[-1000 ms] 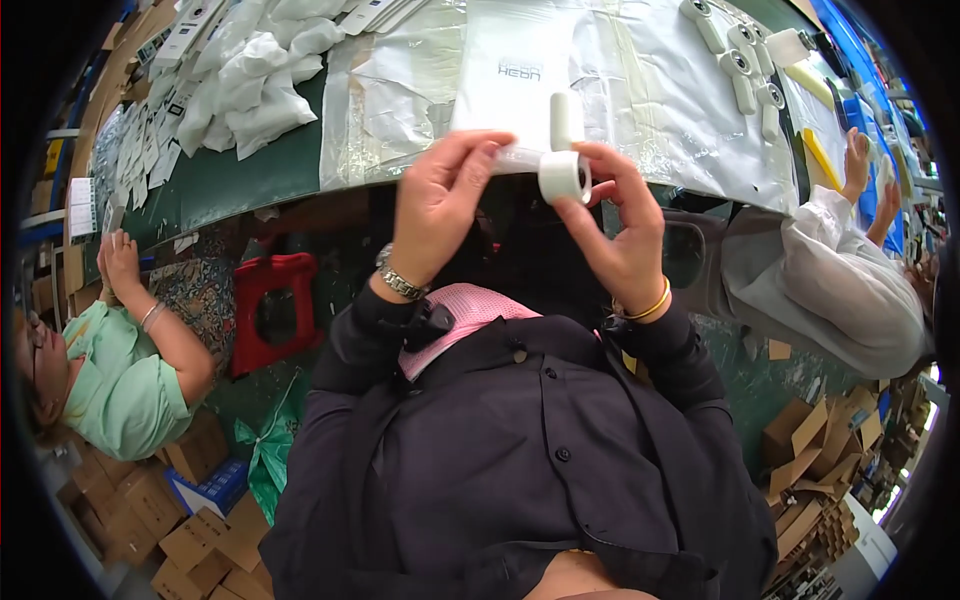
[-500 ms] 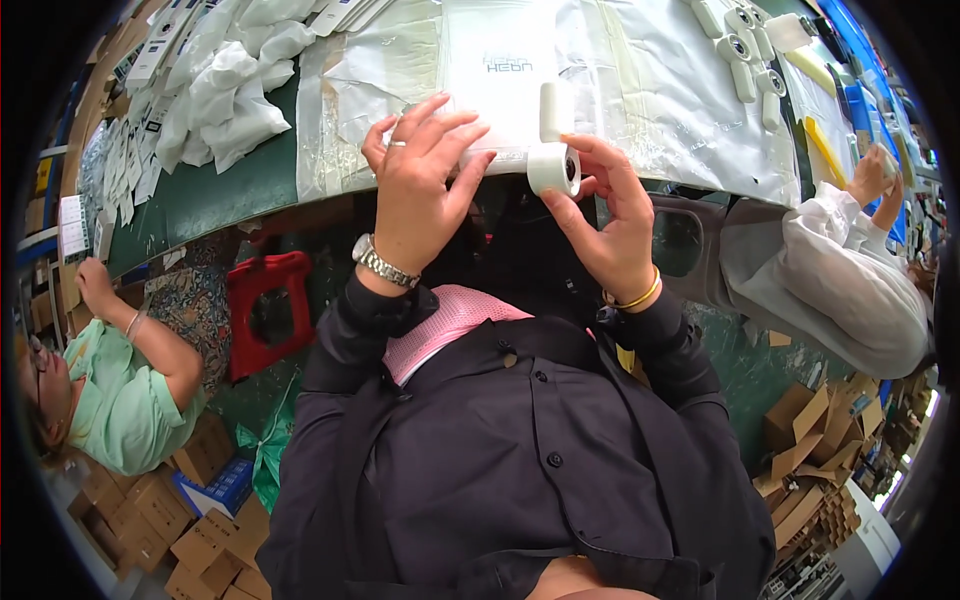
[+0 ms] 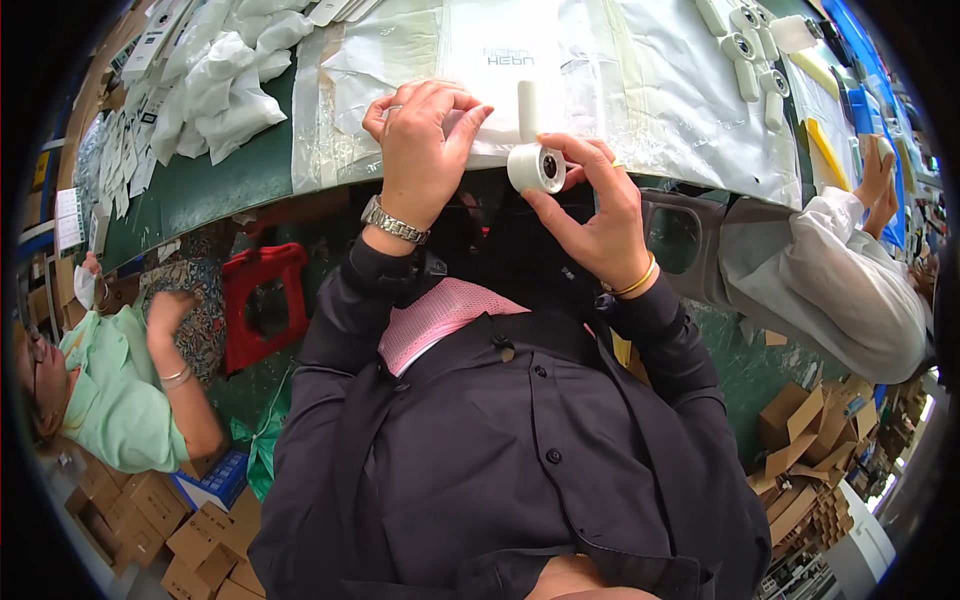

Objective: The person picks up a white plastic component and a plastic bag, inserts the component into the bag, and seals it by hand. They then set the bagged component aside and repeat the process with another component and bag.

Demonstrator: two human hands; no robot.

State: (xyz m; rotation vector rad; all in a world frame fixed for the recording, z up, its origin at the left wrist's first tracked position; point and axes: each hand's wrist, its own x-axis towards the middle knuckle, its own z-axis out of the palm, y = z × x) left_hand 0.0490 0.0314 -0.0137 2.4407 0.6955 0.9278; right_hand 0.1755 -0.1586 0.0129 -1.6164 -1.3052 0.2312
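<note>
My right hand (image 3: 597, 210) grips a white handheld device (image 3: 530, 167) by its round head, thumb below and fingers above. The head has a dark round centre facing right, and its slim white handle points away over the table edge. My left hand (image 3: 425, 135) hovers at the near edge of a frosted plastic bag (image 3: 500, 25) with dark printing. Its fingers are bent loosely, the thumb a little apart, and nothing shows in them. Their tips partly overlap the bag, so contact is hard to tell.
Clear plastic sheeting (image 3: 680, 110) covers the table. At left lie crumpled white bags (image 3: 235, 100) and white boxes (image 3: 150, 45). Several similar devices (image 3: 745, 60) lie at far right beside a yellow strip (image 3: 827, 155). Other people sit at both sides; a red stool (image 3: 265, 305) stands at left.
My right hand has shifted the device left and turned its dark centre more into view. My left hand's fingers have drawn together. The person at left has lowered an arm from the table.
</note>
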